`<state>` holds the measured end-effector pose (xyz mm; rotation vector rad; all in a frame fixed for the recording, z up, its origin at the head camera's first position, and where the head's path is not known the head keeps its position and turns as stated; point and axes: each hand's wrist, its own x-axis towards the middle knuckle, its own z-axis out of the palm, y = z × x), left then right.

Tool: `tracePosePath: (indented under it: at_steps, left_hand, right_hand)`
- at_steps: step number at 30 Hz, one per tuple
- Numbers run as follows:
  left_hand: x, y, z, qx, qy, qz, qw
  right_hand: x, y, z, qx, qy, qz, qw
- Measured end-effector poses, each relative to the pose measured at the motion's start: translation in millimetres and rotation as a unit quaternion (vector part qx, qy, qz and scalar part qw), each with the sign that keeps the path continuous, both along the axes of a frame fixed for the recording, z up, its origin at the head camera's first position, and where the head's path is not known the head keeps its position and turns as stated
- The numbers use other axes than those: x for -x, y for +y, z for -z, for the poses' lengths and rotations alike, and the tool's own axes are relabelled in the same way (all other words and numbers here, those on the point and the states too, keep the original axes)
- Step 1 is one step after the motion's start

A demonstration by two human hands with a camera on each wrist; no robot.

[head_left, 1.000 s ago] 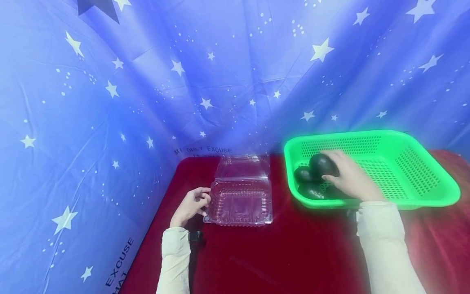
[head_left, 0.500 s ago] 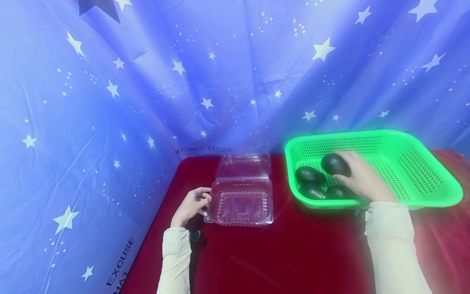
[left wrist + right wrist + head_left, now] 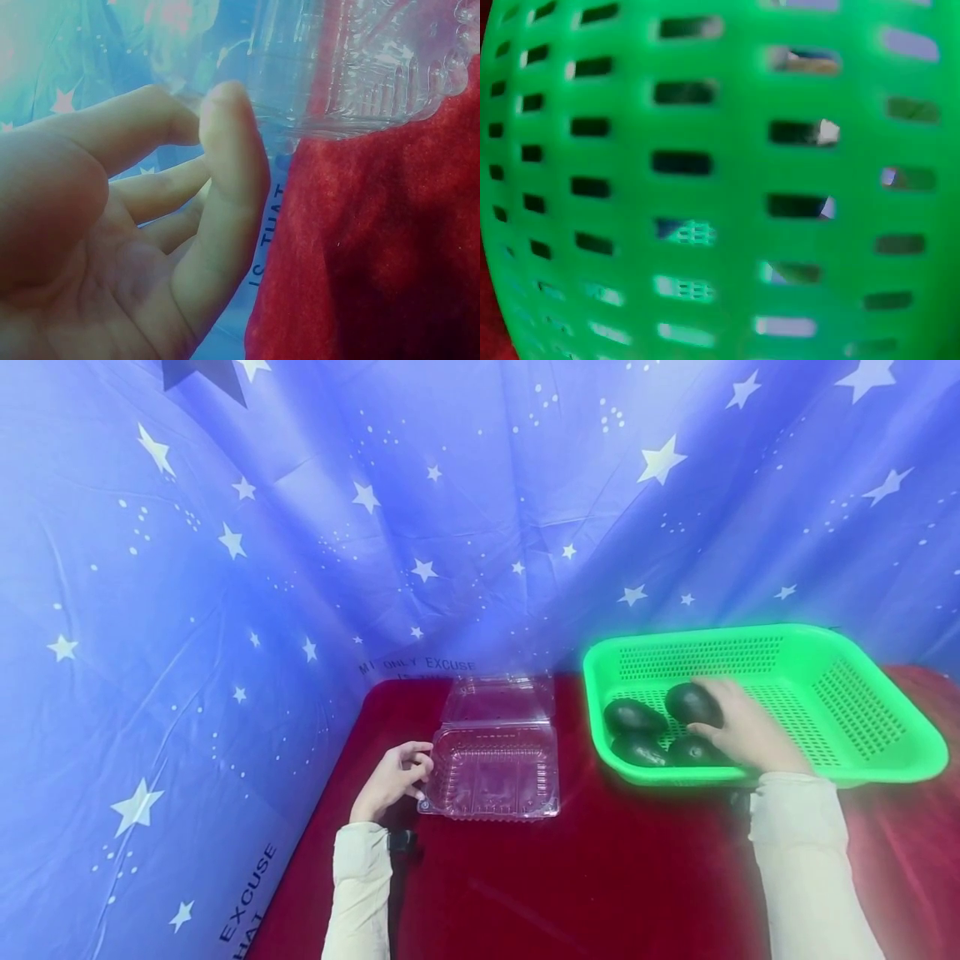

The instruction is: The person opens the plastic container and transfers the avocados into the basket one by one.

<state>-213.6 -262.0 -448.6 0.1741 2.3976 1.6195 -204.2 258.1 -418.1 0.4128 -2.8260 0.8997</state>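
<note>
In the head view my right hand (image 3: 746, 722) grips a dark, oval avocado (image 3: 693, 704) inside the green basket (image 3: 918, 760), thumb on its near side. Three more avocados lie in the basket's left end, one of them (image 3: 633, 717) just left of the held one. My left hand (image 3: 386, 783) is at the left edge of a clear plastic clamshell container (image 3: 495, 777), whose lid stands back. In the left wrist view, thumb and finger of the left hand (image 3: 161, 202) pinch the rim of that container (image 3: 360, 90). Only the perforated basket wall (image 3: 735, 180) fills the right wrist view, hiding the right hand.
A red cloth (image 3: 570, 877) covers the table under container and basket. Blue curtain (image 3: 480, 527) with white stars hangs behind and along the left side. The basket's raised rim surrounds the right hand's working area.
My right hand has drawn the avocado rightward, away from the ones on the left, then slightly lower in the basket. The left hand and container stay where they were.
</note>
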Motion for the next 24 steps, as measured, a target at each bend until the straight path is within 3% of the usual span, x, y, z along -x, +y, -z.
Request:
tracePosePath:
  at_steps: [20, 24]
  left_hand:
    - [-1.7, 1.6, -4.1, -0.002, -0.005, -0.003, 1.0000]
    - [-3.2, 3.8, -10.3, -0.002, -0.008, 0.002, 1.0000]
  right_hand:
    - [11.2, 4, 7.7, -0.011, -0.068, 0.004, 0.9976]
    - [13.6, 4, 8.6, 0.001, -0.070, 0.001, 0.9975]
